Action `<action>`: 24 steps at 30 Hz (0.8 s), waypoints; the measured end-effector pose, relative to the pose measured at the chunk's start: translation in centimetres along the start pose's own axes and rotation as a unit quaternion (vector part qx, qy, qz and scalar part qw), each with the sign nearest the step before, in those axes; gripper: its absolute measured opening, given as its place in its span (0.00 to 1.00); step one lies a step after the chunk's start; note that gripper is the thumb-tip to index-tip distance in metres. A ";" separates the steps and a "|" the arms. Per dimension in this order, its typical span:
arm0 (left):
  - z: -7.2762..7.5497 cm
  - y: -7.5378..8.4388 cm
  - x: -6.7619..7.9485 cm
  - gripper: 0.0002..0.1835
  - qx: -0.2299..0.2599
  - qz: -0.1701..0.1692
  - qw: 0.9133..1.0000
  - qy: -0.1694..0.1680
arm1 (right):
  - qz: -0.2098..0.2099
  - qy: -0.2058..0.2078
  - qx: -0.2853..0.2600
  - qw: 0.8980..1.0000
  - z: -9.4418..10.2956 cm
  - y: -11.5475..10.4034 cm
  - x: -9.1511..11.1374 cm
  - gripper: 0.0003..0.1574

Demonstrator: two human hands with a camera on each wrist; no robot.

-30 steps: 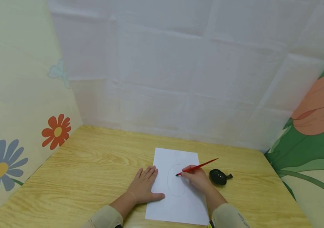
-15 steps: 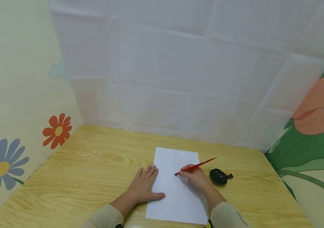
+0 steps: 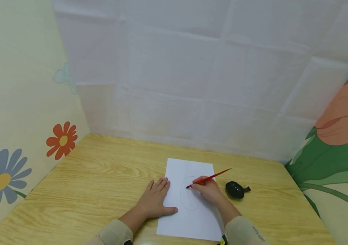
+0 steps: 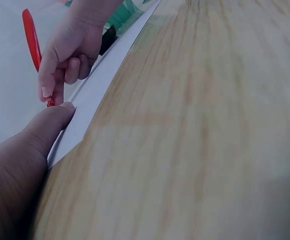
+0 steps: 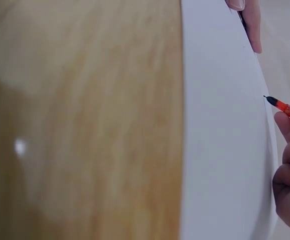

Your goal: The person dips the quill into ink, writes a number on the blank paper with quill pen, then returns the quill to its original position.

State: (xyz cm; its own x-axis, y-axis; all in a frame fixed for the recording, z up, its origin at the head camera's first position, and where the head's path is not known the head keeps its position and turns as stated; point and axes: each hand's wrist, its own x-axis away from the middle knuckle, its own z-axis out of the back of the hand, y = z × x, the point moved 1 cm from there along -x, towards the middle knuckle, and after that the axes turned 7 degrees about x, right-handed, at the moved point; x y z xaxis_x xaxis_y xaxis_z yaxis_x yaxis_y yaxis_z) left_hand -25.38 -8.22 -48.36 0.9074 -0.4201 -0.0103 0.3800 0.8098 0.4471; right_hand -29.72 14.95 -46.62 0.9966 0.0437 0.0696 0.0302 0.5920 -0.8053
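A sheet of white paper (image 3: 189, 223) lies on the wooden table, bearing a thin, faint oval outline. My left hand (image 3: 155, 202) rests flat with spread fingers over the paper's left edge, its thumb pointing right. My right hand (image 3: 209, 190) pinches a slim red pen (image 3: 212, 177) with a black tip and a tapering back end. That tip is within the oval, at or very near the paper. In the left wrist view, my left thumb (image 4: 50, 122) hides the pen's tip. The right wrist view shows the dark pen tip (image 5: 271, 100) close to the sheet.
A glossy black egg-shaped object (image 3: 234, 190) with a short tab sits right of the paper; its kind is unclear. The wooden table (image 3: 106, 177) meets a white sheet wall (image 3: 167, 75) behind. Flower-printed panels (image 3: 23, 102) flank both sides.
The right hand and pen have shifted slightly left across the paper, inside the oval. My left hand and the black object stay put.
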 end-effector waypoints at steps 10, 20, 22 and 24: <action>-0.3 0.0 -0.2 0.59 -0.005 0.001 1.000 0.002 | 0.022 -0.009 -0.001 1.000 -0.2 0.2 -0.1 0.10; -0.3 0.0 -0.1 0.58 -0.003 -0.003 1.000 0.007 | -0.006 -0.031 -0.007 0.999 -0.2 0.2 -0.2 0.11; -0.3 0.0 -0.1 0.58 -0.003 -0.002 1.000 0.006 | -0.005 -0.030 -0.007 1.000 -0.3 0.2 -0.2 0.11; -0.2 0.0 -0.1 0.58 -0.004 -0.002 1.000 0.006 | -0.005 -0.030 -0.007 1.000 -0.3 0.1 -0.1 0.11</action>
State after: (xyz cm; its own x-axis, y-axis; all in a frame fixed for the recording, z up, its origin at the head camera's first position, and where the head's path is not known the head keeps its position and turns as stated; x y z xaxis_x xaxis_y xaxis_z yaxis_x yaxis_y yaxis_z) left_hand -25.42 -8.07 -48.57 0.9078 -0.4187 -0.0221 0.3850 0.8114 0.4398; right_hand -29.82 14.75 -46.90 0.9899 0.0859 0.1127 0.0421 0.5809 -0.8129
